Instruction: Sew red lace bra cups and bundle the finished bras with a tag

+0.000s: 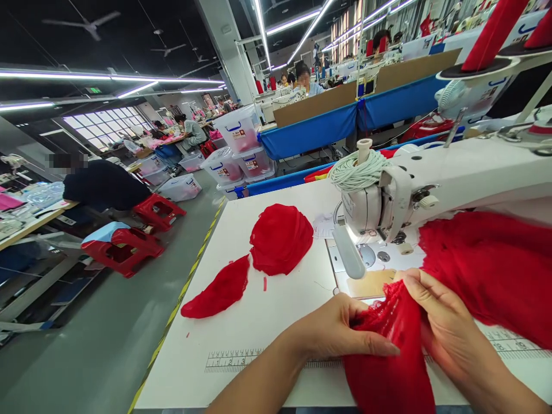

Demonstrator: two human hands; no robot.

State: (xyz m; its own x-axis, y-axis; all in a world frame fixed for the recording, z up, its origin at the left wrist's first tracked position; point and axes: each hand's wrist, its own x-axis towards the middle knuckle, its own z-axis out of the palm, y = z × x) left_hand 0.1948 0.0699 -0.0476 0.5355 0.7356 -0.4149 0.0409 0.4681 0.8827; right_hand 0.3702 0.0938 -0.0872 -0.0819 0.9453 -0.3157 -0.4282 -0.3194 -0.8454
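Note:
My left hand (345,330) grips a piece of red lace-edged fabric (388,368), its thumb lying across the front and its fingers behind the cloth. On the other side, my right hand (444,316) pinches the fabric's upper edge between thumb and fingers. The cloth hangs down past the table's front edge. Just beyond my hands stands a white sewing machine (452,184), with its needle area (379,244) lit. Another heap of red fabric (487,270) lies under the machine's arm on the right.
A round stack of red cloth pieces (281,238) and a curved red piece (219,290) lie on the white table (172,382). Pale green cord (360,172) is coiled on the machine head. Beyond are plastic bins (237,129), red stools (123,247) and other people working.

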